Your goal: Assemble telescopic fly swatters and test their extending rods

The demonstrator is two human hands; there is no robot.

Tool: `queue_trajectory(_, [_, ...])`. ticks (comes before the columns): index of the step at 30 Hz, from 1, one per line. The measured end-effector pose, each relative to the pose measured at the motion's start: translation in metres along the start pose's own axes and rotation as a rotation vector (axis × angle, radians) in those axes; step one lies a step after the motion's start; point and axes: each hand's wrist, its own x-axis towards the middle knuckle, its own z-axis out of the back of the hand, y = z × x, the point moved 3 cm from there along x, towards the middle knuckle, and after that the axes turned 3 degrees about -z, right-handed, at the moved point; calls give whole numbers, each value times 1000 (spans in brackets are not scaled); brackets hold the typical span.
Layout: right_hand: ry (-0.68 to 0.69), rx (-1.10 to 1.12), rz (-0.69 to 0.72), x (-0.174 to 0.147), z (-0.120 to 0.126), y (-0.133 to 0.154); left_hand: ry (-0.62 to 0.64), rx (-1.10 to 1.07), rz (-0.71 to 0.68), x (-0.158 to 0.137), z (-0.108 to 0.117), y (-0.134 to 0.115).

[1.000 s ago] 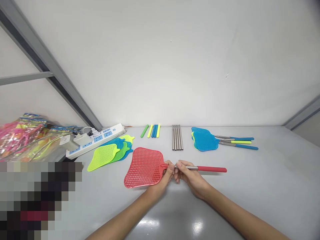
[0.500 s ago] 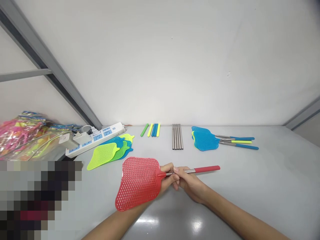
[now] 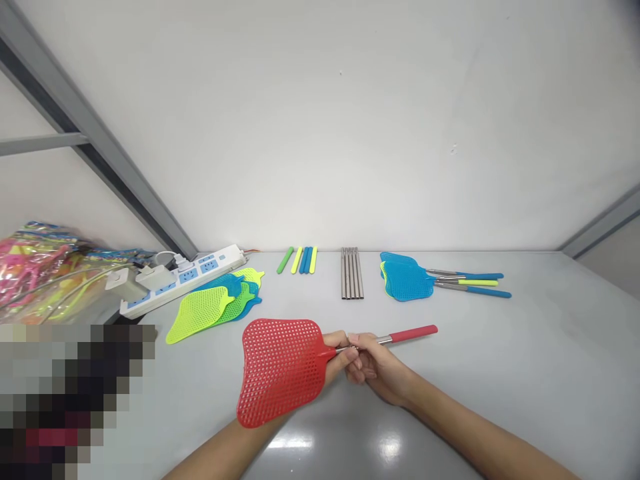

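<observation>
Red swatter [image 3: 295, 368] held above table [image 3: 475, 373], mesh head left, handle right. Left hand [image 3: 341, 363] closed on thin shaft beside mesh head; right hand [image 3: 384, 371] grips shaft nearer handle. Metal rods [image 3: 353, 275] and stacked swatters [image 3: 407, 280] lie farther back, room between. Table's back edge meets white wall [image 3: 310, 133]. Wrapper [image 3: 40, 260] print, far left, too small to read.

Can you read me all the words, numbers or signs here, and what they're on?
No text can be read anywhere.
Shiny plastic bags: any print is too blurred to read.
White power strip: any marks are too small to read.
Red fly swatter: no writing shows.
</observation>
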Motion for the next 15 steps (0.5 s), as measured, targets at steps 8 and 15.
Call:
queue_trajectory(8, [61,28,-115,-3,-6,4,-232,355,11,-11,0,14])
queue_trajectory(15, [13,212,-186,-5,-7,5,-220,318,178,-1,-2,-3])
